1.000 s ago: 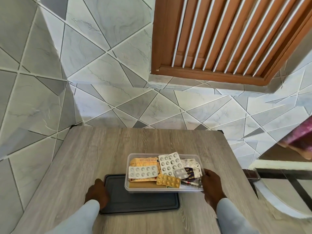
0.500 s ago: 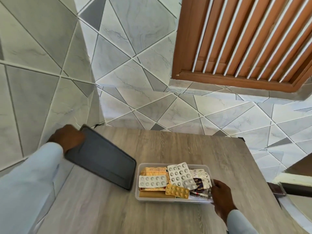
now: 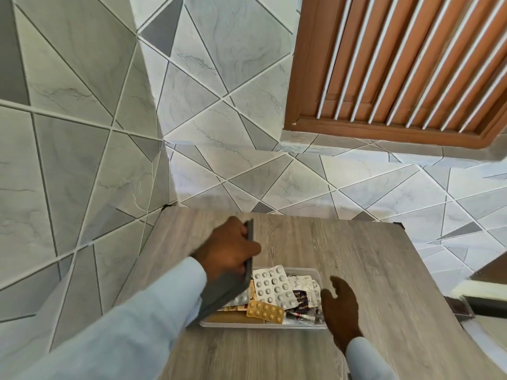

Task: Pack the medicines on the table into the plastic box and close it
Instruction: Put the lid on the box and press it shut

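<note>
A clear plastic box (image 3: 315,273) sits on the wooden table (image 3: 370,270), filled with medicines: silver blister packs (image 3: 270,286), an orange blister pack (image 3: 264,311) and dark sachets (image 3: 301,296). My left hand (image 3: 229,248) grips the dark grey lid (image 3: 233,286), held on edge and tilted over the box's left side, covering part of the contents. My right hand (image 3: 340,305) rests at the box's right end with fingers spread, holding nothing.
Tiled walls (image 3: 82,133) close in behind and to the left of the table. A brown louvred window (image 3: 397,64) is up at the right. A dark-and-white ledge (image 3: 477,297) lies past the table's right edge.
My left hand has swung the lid from the far left of the table over to the box's left side. My right hand has loosened from the box's right end and opened.
</note>
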`<state>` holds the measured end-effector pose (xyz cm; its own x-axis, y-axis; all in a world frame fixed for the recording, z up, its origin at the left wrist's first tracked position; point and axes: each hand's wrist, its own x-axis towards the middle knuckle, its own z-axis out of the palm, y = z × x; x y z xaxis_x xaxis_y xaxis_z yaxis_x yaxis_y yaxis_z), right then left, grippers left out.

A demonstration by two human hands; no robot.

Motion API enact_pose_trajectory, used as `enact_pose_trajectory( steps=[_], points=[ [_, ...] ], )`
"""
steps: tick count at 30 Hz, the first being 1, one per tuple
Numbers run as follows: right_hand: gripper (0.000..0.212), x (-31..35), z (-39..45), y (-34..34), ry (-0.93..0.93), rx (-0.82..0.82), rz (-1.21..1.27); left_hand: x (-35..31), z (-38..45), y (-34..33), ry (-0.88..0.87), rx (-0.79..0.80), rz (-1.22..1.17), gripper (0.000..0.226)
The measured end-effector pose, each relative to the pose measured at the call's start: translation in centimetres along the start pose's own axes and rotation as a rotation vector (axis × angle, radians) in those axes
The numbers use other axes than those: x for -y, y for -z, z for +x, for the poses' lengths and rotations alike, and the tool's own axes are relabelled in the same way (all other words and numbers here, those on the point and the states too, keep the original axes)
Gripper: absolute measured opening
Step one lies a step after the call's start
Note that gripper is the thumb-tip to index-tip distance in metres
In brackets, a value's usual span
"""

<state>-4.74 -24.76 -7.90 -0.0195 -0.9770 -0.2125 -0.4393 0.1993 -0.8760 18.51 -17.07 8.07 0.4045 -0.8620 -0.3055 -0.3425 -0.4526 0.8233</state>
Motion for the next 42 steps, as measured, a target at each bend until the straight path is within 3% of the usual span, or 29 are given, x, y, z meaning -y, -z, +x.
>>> enact_pose_trajectory(
  steps=[1, 3, 5, 7, 11, 15, 17, 19, 22, 25, 27, 31, 42],
  points=[
    [0.034, 1.3, -0.6, 0.0, 0.086, 0.019, 0.034, 0.1, 0.3, -1.3, 0.012, 0.014, 0.002, 0.033],
    [0.022, 4.3, -2.5, -0.3, 0.113, 0.271, 0.212, 0.1, 0.9, -4.0, 0.033, 0.034, 0.020, 0.041],
    [0.029, 6.3, -4.2, -0.8, 0.067, 0.598, 0.337, 0.3, 1.6, -6.4, 0.048, 0.029, 0.072, 0.048],
    [0.035, 6.5, -4.8, -1.0, 0.042, 0.720, 0.389, 0.7, 2.2, -7.9, 0.075, 0.020, 0.086, 0.049],
    [0.051, 5.1, -4.2, -1.6, -0.015, 0.655, 0.434, 1.9, 3.0, -9.5, 0.160, 0.074, -0.118, 0.032],
    [0.039, 3.7, -4.0, -2.8, 0.008, 0.475, 0.286, 3.4, 3.3, -10.1, 0.185, 0.101, -0.275, 0.020],
    [0.041, 3.4, -3.3, -2.3, 0.016, 0.401, 0.232, 4.8, 3.4, -8.8, 0.115, -0.035, -0.224, 0.011],
    [0.040, 2.9, -2.5, -1.2, 0.043, 0.341, 0.182, 7.1, 3.4, -6.3, 0.016, -0.228, -0.004, 0.006],
    [0.035, 1.4, -1.6, 0.1, 0.091, 0.251, 0.039, 11.7, 3.2, -3.0, 0.090, -0.459, 0.327, 0.026],
    [0.028, 0.1, -1.1, 0.7, 0.125, 0.166, -0.062, 15.5, 2.5, -3.0, 0.305, -0.391, 0.275, 0.052],
    [0.027, -0.6, -0.9, 0.8, 0.146, 0.131, -0.135, 17.3, 2.1, -4.4, 0.338, -0.312, 0.121, 0.061],
    [0.031, -1.8, -0.7, 0.4, 0.164, 0.086, -0.248, 17.3, 1.9, -5.7, 0.245, -0.308, -0.038, 0.050],
    [0.034, -3.1, -1.6, 0.1, 0.189, 0.000, -0.371, 18.2, 2.2, -7.0, 0.181, -0.401, 0.090, 0.041]
  ],
)
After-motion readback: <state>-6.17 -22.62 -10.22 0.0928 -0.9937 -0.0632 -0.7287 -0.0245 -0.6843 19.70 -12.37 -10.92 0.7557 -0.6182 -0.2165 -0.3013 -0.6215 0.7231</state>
